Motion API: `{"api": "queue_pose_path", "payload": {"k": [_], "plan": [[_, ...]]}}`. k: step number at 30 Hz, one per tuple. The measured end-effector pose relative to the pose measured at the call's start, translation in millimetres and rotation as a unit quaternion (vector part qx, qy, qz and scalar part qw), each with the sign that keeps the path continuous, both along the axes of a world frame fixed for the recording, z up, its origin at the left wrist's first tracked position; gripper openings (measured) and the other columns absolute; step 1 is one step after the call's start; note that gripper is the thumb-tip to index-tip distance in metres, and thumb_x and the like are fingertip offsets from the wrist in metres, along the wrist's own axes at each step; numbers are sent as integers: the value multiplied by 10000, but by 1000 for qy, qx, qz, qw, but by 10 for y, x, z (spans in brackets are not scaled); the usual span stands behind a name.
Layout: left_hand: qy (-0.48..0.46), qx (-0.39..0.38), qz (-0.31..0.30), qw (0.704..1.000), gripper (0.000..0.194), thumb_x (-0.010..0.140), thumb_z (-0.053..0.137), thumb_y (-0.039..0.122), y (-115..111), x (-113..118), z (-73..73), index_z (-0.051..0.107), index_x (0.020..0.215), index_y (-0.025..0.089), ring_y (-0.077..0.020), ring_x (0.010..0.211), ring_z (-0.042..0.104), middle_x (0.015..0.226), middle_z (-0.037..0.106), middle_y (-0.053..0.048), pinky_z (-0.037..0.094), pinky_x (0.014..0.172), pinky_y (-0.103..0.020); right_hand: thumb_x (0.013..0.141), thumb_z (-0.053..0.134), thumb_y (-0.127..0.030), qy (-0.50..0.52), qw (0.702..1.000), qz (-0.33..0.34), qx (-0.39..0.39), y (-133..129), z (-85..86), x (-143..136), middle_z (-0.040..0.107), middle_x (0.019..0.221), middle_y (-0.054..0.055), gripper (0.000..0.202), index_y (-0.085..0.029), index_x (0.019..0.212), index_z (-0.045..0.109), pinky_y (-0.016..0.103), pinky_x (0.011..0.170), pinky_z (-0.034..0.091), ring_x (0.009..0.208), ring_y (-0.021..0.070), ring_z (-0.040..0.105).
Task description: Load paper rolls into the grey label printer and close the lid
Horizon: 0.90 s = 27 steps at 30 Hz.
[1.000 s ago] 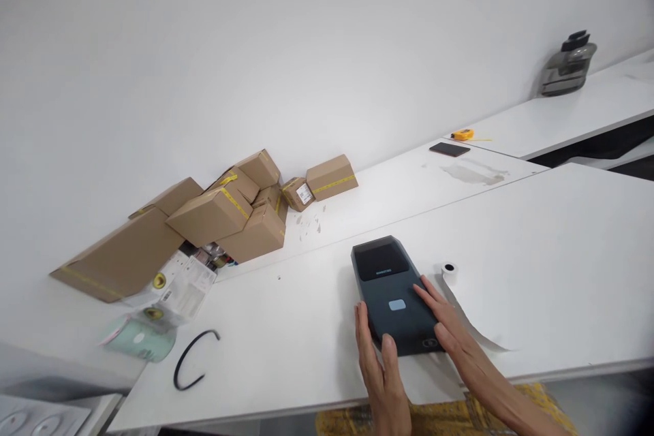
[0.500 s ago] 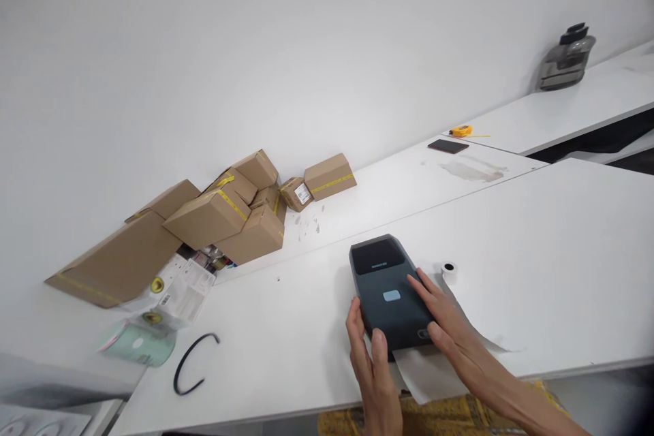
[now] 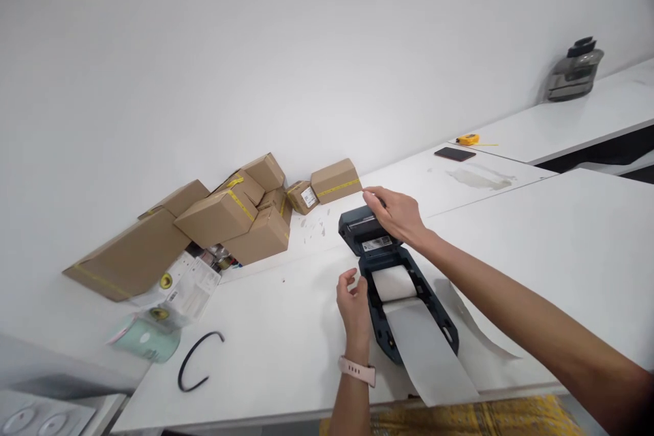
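A dark blue-grey label printer (image 3: pixel 442 323) lies on the white table with its lid (image 3: pixel 352 223) swung up and back. Inside sits a white paper roll (image 3: pixel 394 283). From it a broad paper strip (image 3: pixel 429 347) runs out over the table's near edge. My right hand (image 3: pixel 401 212) grips the raised lid at its far end, its fingertips partly hidden. Beside the printer's left edge is my left hand (image 3: pixel 353 303), fingers loosely curled and thumb apart, holding nothing. Whether it touches the casing I cannot tell.
Several cardboard boxes (image 3: pixel 214 218) are piled at the back left. Nearer are a mint-green cylinder (image 3: pixel 148 339) and a black curved band (image 3: pixel 187 362). A phone (image 3: pixel 454 154), yellow tape measure (image 3: pixel 469 139) and dark bottle (image 3: pixel 575 73) stand or lie farther right. Another paper strip (image 3: pixel 483 327) curls beside the printer.
The printer was shut with both my hands around it; its lid is now swung back, showing the roll. My right hand has moved up and away with the lid.
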State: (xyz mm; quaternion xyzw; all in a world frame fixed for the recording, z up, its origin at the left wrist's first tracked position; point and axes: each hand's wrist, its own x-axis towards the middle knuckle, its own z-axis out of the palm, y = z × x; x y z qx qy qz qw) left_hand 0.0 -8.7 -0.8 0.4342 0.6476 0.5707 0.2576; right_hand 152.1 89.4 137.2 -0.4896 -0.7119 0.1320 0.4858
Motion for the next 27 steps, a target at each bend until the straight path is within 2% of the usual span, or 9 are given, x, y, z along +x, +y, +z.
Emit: {"api": "queue_pose_path", "payload": {"k": [5,8,11,13,15,17,19,23,27], "plan": [[60,-26,-14,998,295,836,621,360,32,45,-161,640,1077,191,-240,1024,597,1128,660,-115,478,847,-358,949,278,-687,-25,997,-2,-77,513,152,-53,762,836,107,676,-214,856,752,355,716,441,841,308,688],[83,-35,-16,996,280,859,597,374,39,47,-169,628,1077,201,-221,971,604,1101,663,-96,473,837,-346,965,229,-673,-17,995,8,-97,731,181,-61,770,929,126,720,-195,907,764,364,738,463,859,303,694],[96,-42,-18,994,282,877,574,386,36,40,-174,614,1095,211,-209,937,616,1103,667,-87,476,824,-333,992,225,-611,-5,998,13,-63,688,150,-8,746,1072,141,665,-179,1086,721,393,834,480,997,303,671],[104,-45,-15,993,276,881,564,384,33,41,-178,608,1093,213,-208,930,622,1108,669,-87,476,822,-330,1012,221,-545,-4,1000,14,-16,478,45,64,688,1211,156,592,-187,1205,650,441,955,446,1174,310,589],[111,-46,-13,993,263,883,558,376,39,47,-175,605,1085,215,-210,935,625,1105,672,-86,473,833,-330,1021,222,-482,-26,999,40,22,183,-151,146,644,1270,163,528,-201,1195,634,467,1035,400,1255,301,524],[119,-47,-10,992,254,884,556,373,58,54,-162,602,1081,220,-211,944,628,1107,675,-81,465,851,-330,980,371,-480,-89,989,114,22,-88,-410,210,701,1117,137,411,-221,1021,688,424,984,454,1113,281,610],[128,-51,-6,990,261,884,558,391,87,57,-142,601,1085,230,-214,938,634,1112,677,-76,458,855,-333,893,539,-462,-168,966,194,-8,-237,-671,235,730,1089,96,302,-249,1030,703,375,890,511,1044,268,659],[137,-81,2,987,321,881,556,455,142,38,-122,597,1106,229,-253,950,649,1031,699,-84,447,846,-357,711,726,-474,-294,912,270,-91,-131,-975,161,699,1250,120,619,-247,1279,634,408,873,526,1089,338,675],[119,-113,-10,986,406,897,510,525,163,10,-161,585,1153,219,-252,971,668,1049,721,-98,467,820,-337,633,760,-524,-360,877,286,-139,52,-991,49,617,1354,175,784,-203,1330,597,504,917,493,1126,423,645]]}}
